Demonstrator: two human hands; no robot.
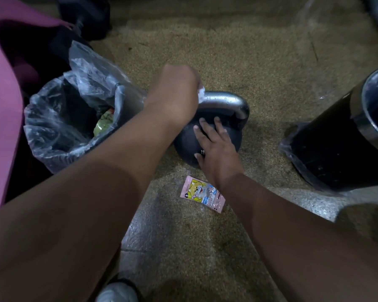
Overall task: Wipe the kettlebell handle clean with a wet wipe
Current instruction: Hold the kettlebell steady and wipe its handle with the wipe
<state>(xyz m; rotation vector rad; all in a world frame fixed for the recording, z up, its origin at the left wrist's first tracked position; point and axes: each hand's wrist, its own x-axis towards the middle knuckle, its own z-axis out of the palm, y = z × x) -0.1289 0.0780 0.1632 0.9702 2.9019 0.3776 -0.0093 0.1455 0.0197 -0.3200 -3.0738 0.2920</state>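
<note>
I have the kettlebell (207,140) standing upright on the speckled floor (260,62), between a plastic-lined bin (74,114) on my left and a dark lined bin (340,144) on my right. My left hand (175,92) is clenched around the left end of the steel handle (225,101), with the wet wipe (201,93) bunched inside the grip; only a white corner of it shows at the edge of the fist, pressed against the metal. The bare part of the handle looks beaded with moisture, so I judge the wiping is under way, with the right bend and post yet to be covered. My right hand (214,144) lies flat and released on the black ball, fingers spread toward the handle base; I take that as bracing, so the weight does not rock or turn while I rub. The torn sachet (202,194) lies on the floor just in front of the kettlebell, partly under my right wrist, out of the way. The lined bin sits close by my left arm, handy for dropping the used wipe.
</note>
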